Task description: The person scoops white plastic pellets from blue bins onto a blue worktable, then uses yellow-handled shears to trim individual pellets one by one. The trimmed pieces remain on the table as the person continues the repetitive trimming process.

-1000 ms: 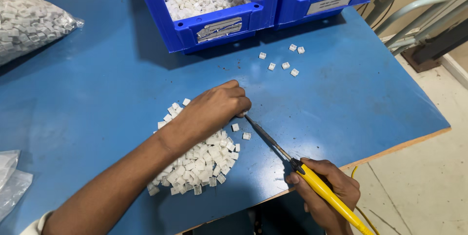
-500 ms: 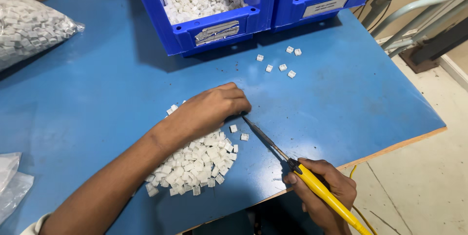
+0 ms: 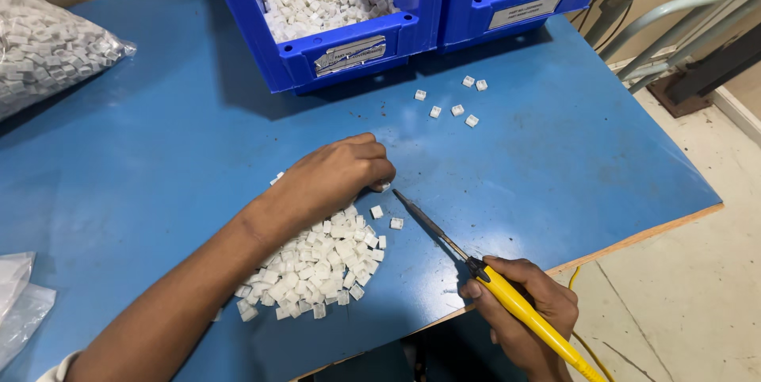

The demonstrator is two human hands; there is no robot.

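White little plastic blocks lay in a pile on the blue surface, just under the person's left arm. The left hand rested at the top edge of that pile with its fingers curled down. It seemed to pin one small block against the surface at the fingertips, likely so the block would not slide. The fingers hid most of that block, so I could not tell how tight the hold was.

The right hand was closed around the yellow handle of a soldering iron, down by the near edge of the surface. The hand gripped it far back, probably because the metal end gets hot. The long dark tip pointed up and left, and its end sat just beside the left fingertips. A yellow cord hung down below the edge.

Each block looked small, boxy and pale, all about the same shape. Two loose ones lay between the pile and the tip. A few more blocks sat well apart, near two blue bins at the back. Both bins were full of the same white blocks, kept close for easy reach. A clear bag of them lay at the far left.
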